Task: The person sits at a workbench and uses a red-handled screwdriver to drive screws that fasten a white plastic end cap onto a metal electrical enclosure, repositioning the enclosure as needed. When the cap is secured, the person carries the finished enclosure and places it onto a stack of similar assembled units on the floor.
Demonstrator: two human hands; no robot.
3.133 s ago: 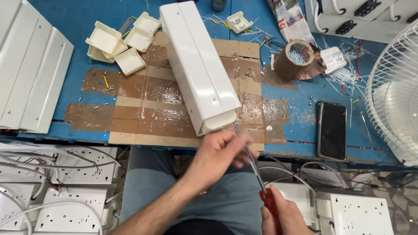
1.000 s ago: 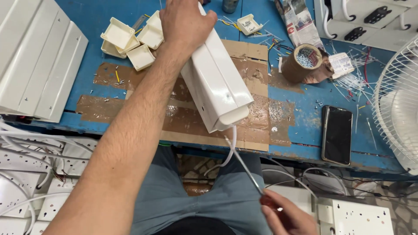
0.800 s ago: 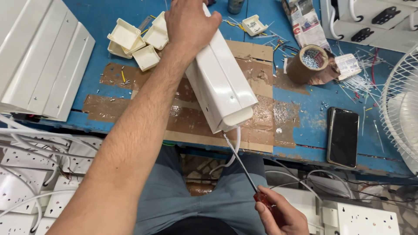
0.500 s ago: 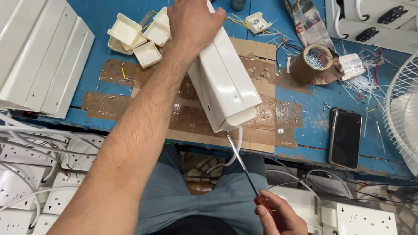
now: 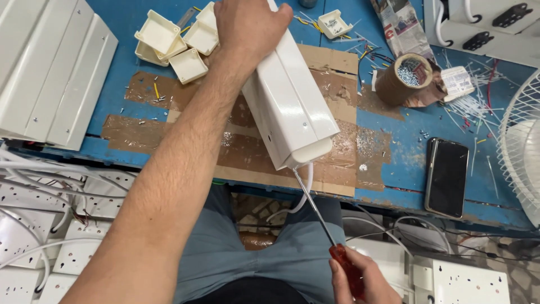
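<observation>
A long white plastic housing [image 5: 292,107] lies diagonally on the blue workbench [image 5: 394,186], its near end over the front edge. My left hand [image 5: 247,28] presses down on its far part, fingers wrapped over the top. Low at the right, my right hand [image 5: 360,278] grips the red handle of a long screwdriver [image 5: 323,228]. Its metal shaft runs up to the housing's near end, where a white cable [image 5: 304,191] hangs out.
Small white plastic boxes [image 5: 180,42] sit at the back left, white panels [image 5: 50,67] far left. A tape roll filled with screws [image 5: 402,79], a black phone [image 5: 447,177] and a white fan [image 5: 523,146] stand at the right. White socket plates [image 5: 50,236] lie below the bench.
My left hand went from the housing's near end to its far part and pressed down. The screwdriver stays pointed at the near end, and my right hand has slid slightly lower.
</observation>
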